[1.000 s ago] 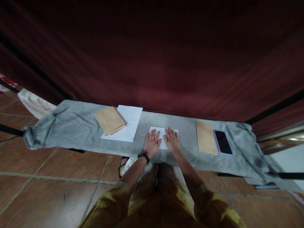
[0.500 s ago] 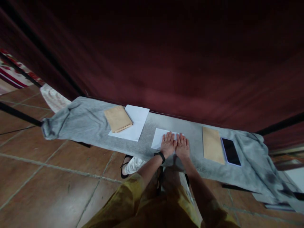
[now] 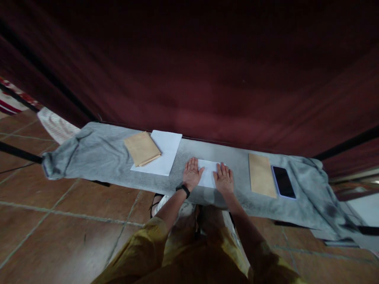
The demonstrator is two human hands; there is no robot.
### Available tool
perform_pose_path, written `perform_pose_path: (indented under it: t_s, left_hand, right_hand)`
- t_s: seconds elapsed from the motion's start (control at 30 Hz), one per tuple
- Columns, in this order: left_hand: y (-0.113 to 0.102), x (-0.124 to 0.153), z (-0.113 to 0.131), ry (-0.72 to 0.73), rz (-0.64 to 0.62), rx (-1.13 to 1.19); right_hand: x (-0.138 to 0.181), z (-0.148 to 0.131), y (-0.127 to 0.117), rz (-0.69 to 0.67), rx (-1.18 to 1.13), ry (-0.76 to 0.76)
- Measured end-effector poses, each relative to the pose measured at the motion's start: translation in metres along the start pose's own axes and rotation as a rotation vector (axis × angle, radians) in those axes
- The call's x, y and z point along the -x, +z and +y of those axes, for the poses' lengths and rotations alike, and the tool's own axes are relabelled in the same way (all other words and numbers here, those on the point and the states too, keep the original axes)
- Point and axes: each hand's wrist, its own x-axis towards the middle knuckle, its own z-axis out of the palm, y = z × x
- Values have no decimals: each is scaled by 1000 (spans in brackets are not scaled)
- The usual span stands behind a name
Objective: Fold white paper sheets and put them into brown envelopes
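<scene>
A small white sheet of paper (image 3: 207, 178), apparently folded, lies on the grey cloth in front of me. My left hand (image 3: 192, 173) rests flat over its left edge, fingers stretched out and thumb pointing inward. Over the right edge my right hand (image 3: 224, 178) lies flat with its fingers spread. Neither hand grips anything. The middle of the paper shows between them, and its two side edges are hidden under the palms.
Brown envelopes (image 3: 142, 148) sit partly on larger white sheets (image 3: 167, 148) to the left. A single brown envelope (image 3: 262, 175) and a phone (image 3: 284, 182) lie to the right. The grey cloth (image 3: 103, 154) covers a narrow bench before a dark red curtain (image 3: 201, 86).
My hands have moved apart, from side by side on the paper to its opposite edges. The left hand slid leftward. The camera view has shifted slightly.
</scene>
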Motion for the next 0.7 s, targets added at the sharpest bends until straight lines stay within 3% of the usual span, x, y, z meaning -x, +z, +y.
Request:
perform_pose_path:
  t_s: [0.17,0.3,0.47,0.7]
  left_hand:
    - [-2,3,0,13,-17,-20]
    - [-3,2,0,22,-24,-21]
    - [-4,2,0,18,-38,-27]
    - [-5,2,-1,49,5,-5]
  right_hand:
    - [-4,-6,-8,-20,-23,24]
    - [-2,-28,-13,-64,-92,40]
    - [28,-53,-16,-124,-182,-132]
    - [63,-47,-33,-108,-190,-167]
